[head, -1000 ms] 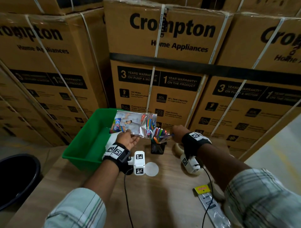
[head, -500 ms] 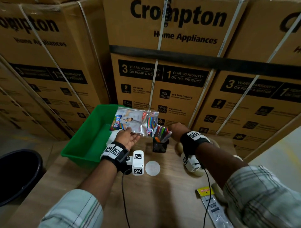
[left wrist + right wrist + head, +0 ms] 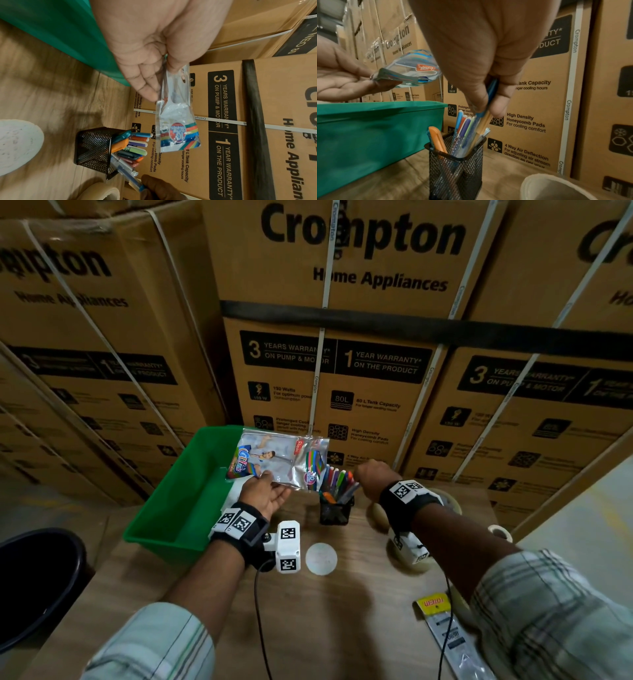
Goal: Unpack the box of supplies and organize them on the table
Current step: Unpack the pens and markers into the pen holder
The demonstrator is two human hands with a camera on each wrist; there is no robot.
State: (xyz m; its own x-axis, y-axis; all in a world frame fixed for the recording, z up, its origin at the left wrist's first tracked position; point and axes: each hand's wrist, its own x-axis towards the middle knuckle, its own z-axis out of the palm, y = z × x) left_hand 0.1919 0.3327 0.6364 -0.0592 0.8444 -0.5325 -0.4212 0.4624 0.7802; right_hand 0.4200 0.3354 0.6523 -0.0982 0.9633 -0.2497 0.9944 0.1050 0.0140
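Observation:
My left hand [image 3: 265,496] pinches a clear plastic pen packet [image 3: 279,458] by its lower edge, held up over the right end of the green bin [image 3: 171,501]. The packet [image 3: 176,121] hangs past my fingers, apparently emptied. A black mesh pen holder [image 3: 334,510] stands on the wooden table [image 3: 342,611], full of coloured pens [image 3: 465,129]. My right hand [image 3: 371,475] grips the tops of a few pens [image 3: 488,108] whose lower ends stand inside the holder [image 3: 455,169].
Stacked cardboard boxes [image 3: 342,337] wall in the table's far side. A white round disc [image 3: 321,558] lies in front of the holder. Tape rolls [image 3: 500,532] and a long packet with a yellow header [image 3: 445,635] sit at right. A black bucket [image 3: 30,587] stands at left, off the table.
The right hand has lowered its pens into the holder. The left hand with the packet has barely moved.

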